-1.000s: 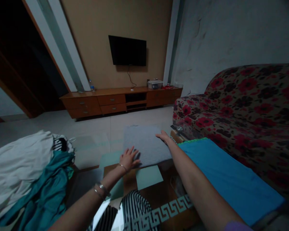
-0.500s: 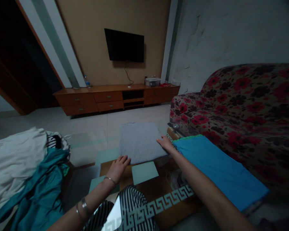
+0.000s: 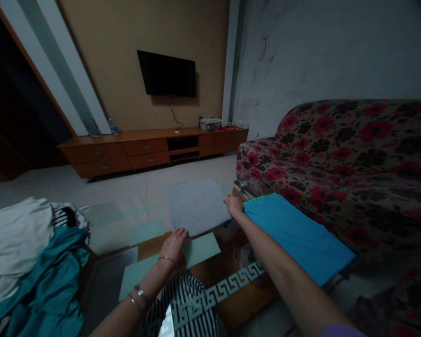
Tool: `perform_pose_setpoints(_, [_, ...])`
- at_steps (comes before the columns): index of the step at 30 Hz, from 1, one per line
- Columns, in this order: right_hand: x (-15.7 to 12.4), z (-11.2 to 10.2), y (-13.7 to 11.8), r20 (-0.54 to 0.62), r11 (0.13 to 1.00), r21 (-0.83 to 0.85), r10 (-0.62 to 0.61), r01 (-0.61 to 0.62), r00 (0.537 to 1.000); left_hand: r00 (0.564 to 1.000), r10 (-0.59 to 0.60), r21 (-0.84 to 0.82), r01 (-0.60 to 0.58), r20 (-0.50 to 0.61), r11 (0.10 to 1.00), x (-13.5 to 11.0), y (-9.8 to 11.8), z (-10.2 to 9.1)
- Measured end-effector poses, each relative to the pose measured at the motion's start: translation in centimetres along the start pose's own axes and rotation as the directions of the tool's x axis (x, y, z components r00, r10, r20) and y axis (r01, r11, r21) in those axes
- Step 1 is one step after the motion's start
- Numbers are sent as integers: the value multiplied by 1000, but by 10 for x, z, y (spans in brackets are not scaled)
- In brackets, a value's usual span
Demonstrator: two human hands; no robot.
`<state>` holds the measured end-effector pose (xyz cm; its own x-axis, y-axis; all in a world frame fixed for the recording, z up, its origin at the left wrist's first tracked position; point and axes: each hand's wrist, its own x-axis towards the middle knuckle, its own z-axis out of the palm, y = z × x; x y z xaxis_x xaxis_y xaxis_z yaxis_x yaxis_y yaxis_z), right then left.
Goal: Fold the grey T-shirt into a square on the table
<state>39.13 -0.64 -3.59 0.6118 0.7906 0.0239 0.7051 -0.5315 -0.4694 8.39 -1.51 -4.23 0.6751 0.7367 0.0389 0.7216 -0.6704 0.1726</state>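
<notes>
Left hand (image 3: 174,242) slid back to grey cloth's (image 3: 197,207) near edge, flat, empty; right hand (image 3: 234,206) open, pressing cloth's right edge; an uneven tug risked rumpling it.

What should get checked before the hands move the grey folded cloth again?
1. Left hand at the near edge of the grey folded cloth: ok, fingertips touch it.
2. Right hand at the cloth's right edge: ok.
3. Cloth lies flat and folded on the glass table: ok.
4. Gap between the cloth and the blue cloth: cannot tell, the right hand covers it.
5. Clothes pile stays away from the cloth: ok, it lies far left.
6. Firm grip on the cloth: cannot tell; both hands look flat.
</notes>
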Motion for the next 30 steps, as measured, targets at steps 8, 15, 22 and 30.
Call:
perform_pose_setpoints(8, [-27,-3,8,-90,970,-238,-81,58,993,1000,-15,28,15,6,999,-6,9,-2])
perform_pose_setpoints(15, [-51,0,-7,-137,893,-376,-317,247,938,1000,5,195,-10,26,981,-18,18,4])
perform_pose_setpoints(22, [-109,15,20,-111,841,-415,-425,346,898,999,-43,165,42,6,985,-41,22,-4])
perform_pose_setpoints(30, [-155,24,43,-191,895,-337,-370,293,909,987,-111,-94,122,115,988,-102,42,-38])
